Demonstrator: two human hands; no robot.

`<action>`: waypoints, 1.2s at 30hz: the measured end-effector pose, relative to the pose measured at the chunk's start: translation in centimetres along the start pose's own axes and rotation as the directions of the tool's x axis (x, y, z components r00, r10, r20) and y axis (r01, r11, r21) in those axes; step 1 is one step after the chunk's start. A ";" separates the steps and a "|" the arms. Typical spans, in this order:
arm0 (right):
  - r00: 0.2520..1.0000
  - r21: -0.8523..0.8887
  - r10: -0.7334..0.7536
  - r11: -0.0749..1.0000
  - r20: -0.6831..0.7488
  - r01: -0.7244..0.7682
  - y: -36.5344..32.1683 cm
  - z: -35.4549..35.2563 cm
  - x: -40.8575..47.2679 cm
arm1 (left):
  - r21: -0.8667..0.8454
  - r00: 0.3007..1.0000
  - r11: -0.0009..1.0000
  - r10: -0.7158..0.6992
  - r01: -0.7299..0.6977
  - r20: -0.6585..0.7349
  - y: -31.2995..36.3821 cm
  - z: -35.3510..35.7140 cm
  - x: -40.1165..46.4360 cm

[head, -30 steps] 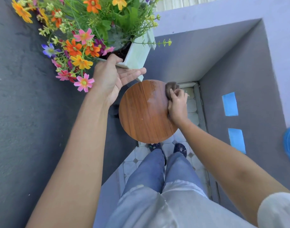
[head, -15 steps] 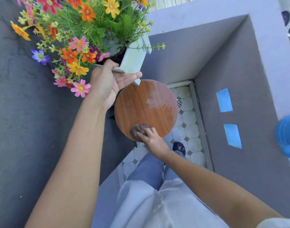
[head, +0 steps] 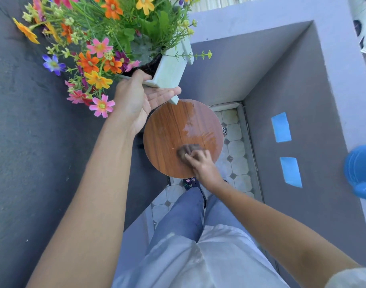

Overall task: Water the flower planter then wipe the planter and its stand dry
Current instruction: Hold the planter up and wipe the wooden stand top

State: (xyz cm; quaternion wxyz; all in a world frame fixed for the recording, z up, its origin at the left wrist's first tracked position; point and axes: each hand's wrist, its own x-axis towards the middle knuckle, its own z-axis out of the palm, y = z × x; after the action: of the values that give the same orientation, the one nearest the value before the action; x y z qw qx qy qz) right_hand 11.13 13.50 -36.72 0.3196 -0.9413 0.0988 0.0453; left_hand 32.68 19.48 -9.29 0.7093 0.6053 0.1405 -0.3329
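Observation:
A white wooden planter (head: 170,68) full of orange, pink and yellow flowers (head: 99,59) is lifted clear of its stand. My left hand (head: 136,100) holds it from below, palm under its base. The stand is a round wooden top (head: 167,129) with a wet sheen on its far right part. My right hand (head: 200,163) presses a small brown cloth (head: 187,149) onto the near right part of that top.
Grey walls close in on the left and right, with a low ledge behind. Two blue tape patches (head: 281,127) mark the right wall. A blue container (head: 360,173) sits at the right edge. Tiled floor (head: 234,146) with a drain lies below.
My right hand has swept the cloth from the top's far right edge to its near side, then a little to the right. The planter stays lifted in my left hand.

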 end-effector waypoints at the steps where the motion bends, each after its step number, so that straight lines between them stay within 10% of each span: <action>1: 0.998 -0.001 -0.047 0.999 0.047 0.047 -0.9 0.9 -1.1 | 0.000 1.000 1.000 -0.001 0.001 0.004 0.0 0.0 0.0; 8: 0.988 -0.040 -0.113 0.992 0.103 0.118 2.2 -0.7 -3.8 | 0.028 1.000 1.000 -0.001 0.001 0.015 0.3 -0.8 0.1; 18: 0.947 -0.068 0.262 0.958 -0.185 -0.278 4.7 -5.9 1.6 | 0.016 1.000 1.000 -0.005 0.004 0.027 0.2 -0.8 0.0; 28: 0.926 -0.152 -0.333 0.920 0.179 0.361 0.7 0.2 -2.0 | 0.026 1.000 1.000 -0.006 0.005 0.027 0.3 -1.0 0.4; 36: 0.939 -0.032 0.283 0.955 -0.193 -0.295 5.1 -7.0 8.5 | 0.020 0.999 1.000 0.000 -0.001 0.034 0.1 -1.3 0.8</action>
State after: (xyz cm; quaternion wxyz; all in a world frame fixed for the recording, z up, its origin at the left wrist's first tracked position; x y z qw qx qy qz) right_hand 18.45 3.90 -35.48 0.2702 -0.9259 0.2641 0.0064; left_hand 33.64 20.52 -10.00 0.7056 0.6066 0.1247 -0.3445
